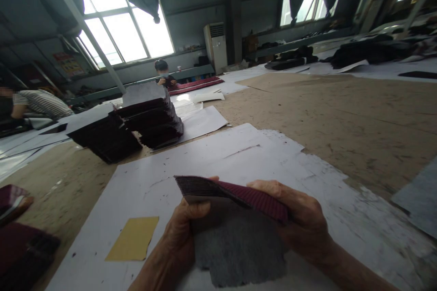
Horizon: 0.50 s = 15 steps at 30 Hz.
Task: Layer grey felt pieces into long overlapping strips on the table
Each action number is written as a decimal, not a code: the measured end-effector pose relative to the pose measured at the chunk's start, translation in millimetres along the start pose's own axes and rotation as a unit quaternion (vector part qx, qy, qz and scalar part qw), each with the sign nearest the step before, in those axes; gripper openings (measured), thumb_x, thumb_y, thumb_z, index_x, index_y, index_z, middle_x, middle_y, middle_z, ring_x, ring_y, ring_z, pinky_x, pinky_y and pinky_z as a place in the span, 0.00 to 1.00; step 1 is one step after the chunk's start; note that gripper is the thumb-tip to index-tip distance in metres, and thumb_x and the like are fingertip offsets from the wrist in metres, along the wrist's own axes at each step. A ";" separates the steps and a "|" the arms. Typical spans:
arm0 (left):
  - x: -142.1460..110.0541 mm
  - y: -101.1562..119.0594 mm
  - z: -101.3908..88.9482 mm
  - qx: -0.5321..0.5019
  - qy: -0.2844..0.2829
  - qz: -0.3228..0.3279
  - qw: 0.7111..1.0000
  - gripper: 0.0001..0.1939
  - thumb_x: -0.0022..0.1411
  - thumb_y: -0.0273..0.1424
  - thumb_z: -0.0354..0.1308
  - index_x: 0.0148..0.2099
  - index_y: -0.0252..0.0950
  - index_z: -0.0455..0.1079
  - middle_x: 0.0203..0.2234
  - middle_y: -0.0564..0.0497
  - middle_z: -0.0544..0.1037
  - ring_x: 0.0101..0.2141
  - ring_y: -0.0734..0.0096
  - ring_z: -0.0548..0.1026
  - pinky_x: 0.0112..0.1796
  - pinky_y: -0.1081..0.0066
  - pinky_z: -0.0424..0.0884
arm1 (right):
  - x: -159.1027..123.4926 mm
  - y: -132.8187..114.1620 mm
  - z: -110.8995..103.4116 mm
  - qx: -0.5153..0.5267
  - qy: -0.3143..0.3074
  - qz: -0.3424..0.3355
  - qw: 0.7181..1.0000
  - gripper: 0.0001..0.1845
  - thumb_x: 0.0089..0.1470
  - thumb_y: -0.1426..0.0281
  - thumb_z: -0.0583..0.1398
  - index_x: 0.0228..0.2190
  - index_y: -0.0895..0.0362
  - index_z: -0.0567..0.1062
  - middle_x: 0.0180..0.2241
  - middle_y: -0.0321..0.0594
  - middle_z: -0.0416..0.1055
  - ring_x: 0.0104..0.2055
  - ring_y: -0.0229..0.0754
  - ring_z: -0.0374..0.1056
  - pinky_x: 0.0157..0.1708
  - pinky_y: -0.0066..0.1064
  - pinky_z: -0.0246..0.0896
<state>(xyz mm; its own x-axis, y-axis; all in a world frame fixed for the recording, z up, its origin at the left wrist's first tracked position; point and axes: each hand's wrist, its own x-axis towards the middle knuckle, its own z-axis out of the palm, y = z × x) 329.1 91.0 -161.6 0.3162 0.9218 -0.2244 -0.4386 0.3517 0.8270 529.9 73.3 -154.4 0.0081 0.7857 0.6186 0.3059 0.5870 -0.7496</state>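
Note:
Both my hands hold a stack of dark maroon fabric pieces (235,193) edge-on above the table. My left hand (180,232) grips the stack's left end, thumb on top. My right hand (300,220) is wrapped over its right end. Below the stack hangs a grey fuzzy sheet (235,245), apparently the bottom layer. A large white paper sheet (211,159) covers the table beneath my hands.
A yellow paper scrap (133,238) lies left of my hands. Two tall piles of dark fabric pieces (129,122) stand further back. More maroon fabric (17,236) sits at the left edge. Two people sit at the far left and back. Bare brown tabletop (341,113) spreads right.

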 end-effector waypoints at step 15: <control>-8.8 6.2 8.4 0.299 0.102 0.223 0.922 0.09 0.38 0.30 0.68 0.28 0.36 0.78 0.20 0.52 0.76 0.24 0.67 0.70 0.27 0.72 0.65 | 4.4 6.8 -2.6 0.216 -0.028 0.277 0.936 0.14 0.37 0.63 0.67 0.30 0.54 0.78 0.29 0.36 0.75 0.31 0.43 0.69 0.30 0.31 0.64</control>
<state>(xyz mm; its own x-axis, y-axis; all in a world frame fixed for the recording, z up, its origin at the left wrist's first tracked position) 330.6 83.7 -150.2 0.0255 0.9858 0.1657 0.0744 -0.1672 0.9831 534.5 80.3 -156.1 -0.0026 0.9948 0.1016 -0.1448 0.1001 -0.9844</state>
